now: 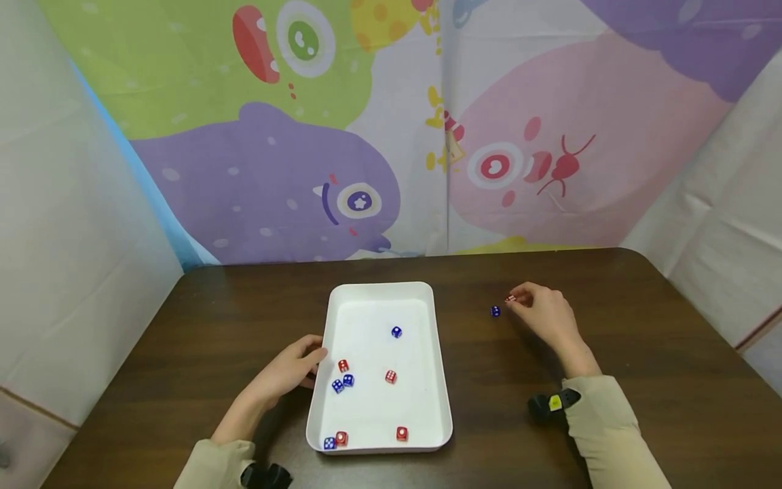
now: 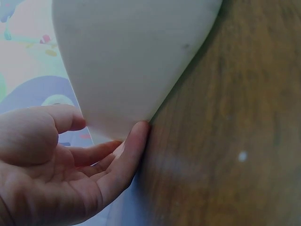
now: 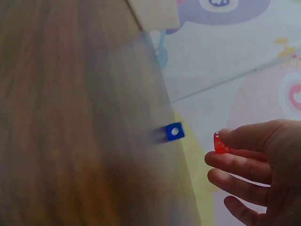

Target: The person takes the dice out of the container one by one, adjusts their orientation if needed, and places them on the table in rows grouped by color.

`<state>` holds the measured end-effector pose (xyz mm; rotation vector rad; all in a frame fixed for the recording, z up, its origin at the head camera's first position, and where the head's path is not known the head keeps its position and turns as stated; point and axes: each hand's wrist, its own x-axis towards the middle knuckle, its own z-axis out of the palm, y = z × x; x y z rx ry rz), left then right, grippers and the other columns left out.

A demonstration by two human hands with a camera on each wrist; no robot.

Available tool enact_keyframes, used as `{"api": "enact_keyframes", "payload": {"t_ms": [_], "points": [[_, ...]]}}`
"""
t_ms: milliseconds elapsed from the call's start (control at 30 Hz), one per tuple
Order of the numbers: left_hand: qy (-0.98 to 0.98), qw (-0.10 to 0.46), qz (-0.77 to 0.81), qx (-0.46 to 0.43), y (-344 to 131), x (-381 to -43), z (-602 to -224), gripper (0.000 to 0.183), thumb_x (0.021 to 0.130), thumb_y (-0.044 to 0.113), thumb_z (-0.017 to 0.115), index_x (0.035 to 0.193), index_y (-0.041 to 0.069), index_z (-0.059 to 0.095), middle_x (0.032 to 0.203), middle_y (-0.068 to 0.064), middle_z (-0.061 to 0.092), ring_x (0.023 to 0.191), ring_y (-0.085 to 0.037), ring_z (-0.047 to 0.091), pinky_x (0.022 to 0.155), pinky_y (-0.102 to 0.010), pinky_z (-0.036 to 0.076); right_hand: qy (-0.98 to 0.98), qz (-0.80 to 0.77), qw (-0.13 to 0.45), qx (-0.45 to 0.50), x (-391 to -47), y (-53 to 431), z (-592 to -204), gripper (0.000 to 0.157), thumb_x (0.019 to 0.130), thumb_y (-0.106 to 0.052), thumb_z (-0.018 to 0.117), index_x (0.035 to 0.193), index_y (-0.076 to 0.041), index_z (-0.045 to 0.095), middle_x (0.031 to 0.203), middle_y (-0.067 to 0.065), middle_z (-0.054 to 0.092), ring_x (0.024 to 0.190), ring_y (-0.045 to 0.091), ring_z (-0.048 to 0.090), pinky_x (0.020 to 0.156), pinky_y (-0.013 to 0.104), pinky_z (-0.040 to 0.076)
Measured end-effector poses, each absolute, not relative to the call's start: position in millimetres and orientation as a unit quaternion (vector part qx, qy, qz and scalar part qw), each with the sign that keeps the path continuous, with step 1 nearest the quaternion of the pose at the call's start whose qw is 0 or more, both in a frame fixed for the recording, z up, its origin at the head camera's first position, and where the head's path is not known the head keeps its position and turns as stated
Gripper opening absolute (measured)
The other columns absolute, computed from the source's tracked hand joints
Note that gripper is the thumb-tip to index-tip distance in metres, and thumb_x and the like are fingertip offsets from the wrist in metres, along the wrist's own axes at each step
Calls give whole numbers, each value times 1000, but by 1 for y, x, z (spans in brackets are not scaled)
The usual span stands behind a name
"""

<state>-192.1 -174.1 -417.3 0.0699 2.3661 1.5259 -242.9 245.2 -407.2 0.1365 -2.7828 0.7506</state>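
On the left side of the white tray (image 1: 379, 305), my left hand (image 1: 290, 367) grips the wall, thumb at the rim and fingers along the outside lower down. The left wrist view shows that tray wall (image 2: 127, 61) between thumb and fingertips. To the right of the tray, my right hand (image 1: 546, 316) pinches a red die (image 3: 219, 142) between thumb and forefinger, the other fingers spread loosely. Just left of those fingertips, a blue die (image 1: 495, 311) lies on the table.
Inside the tray lie several red and blue dice, among them a blue die (image 1: 396, 332) toward the far end and a red die (image 1: 401, 433) near the front. The brown table (image 1: 256, 299) ends at a cartoon-printed curtain (image 1: 415, 204).
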Motion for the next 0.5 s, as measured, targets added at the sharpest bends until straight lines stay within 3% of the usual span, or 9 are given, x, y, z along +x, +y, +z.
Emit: {"api": "enact_keyframes", "payload": {"t_ms": [500], "points": [[826, 165, 538, 25, -175, -193, -418, 39, 95, 20, 45, 127, -2, 41, 104, -17, 56, 81, -19, 58, 69, -37, 54, -969, 243, 50, 1, -250, 254, -414, 26, 84, -29, 62, 94, -5, 64, 83, 8, 64, 75, 24, 59, 61, 39, 44]]}}
